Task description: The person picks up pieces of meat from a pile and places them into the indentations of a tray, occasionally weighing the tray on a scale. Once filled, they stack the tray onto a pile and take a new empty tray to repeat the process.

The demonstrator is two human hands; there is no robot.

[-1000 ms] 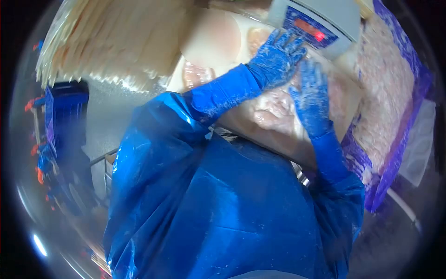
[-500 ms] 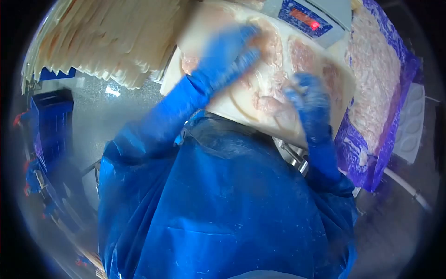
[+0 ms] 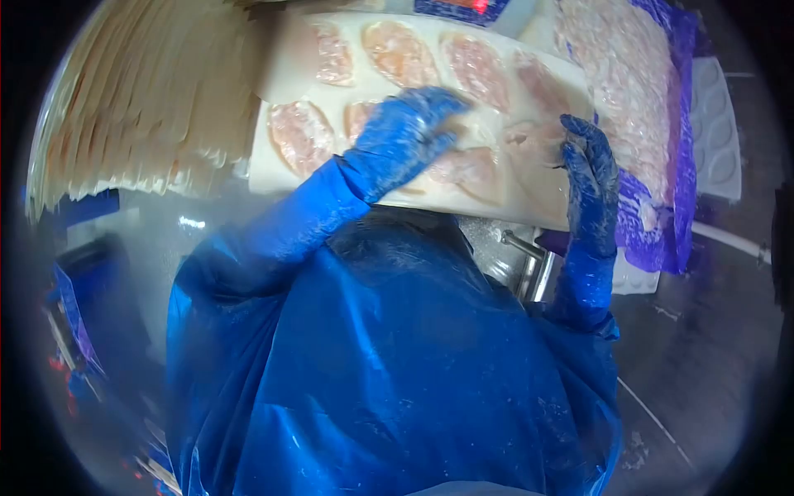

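Observation:
A white moulded tray (image 3: 260, 169) holds several flat pieces of pale pink raw meat, such as this fillet (image 3: 302, 136) at its left. My left hand (image 3: 407, 136), in a wet blue glove, is spread over the tray's middle, thumb and fingers apart. Part of a front-row piece is hidden under it, and another meat piece (image 3: 470, 172) lies just beyond its thumb. At the tray's right side my right hand (image 3: 590, 164) has slightly bent, parted fingers. Their tips are beside a thin pale piece (image 3: 525, 147) in the right front hollow.
Thick stacked white sheets or trays (image 3: 141, 107) fill the upper left. Beyond the tray is a scale with a red display (image 3: 475, 7). A purple liner (image 3: 680, 165) full of pale meat (image 3: 620, 78) lies at the right, with a hollowed white tray (image 3: 715, 128) past it.
The view has shifted, showing more of the tray. My left hand has come back from the far row toward the front; my right hand has moved right, off the meat to the tray's edge.

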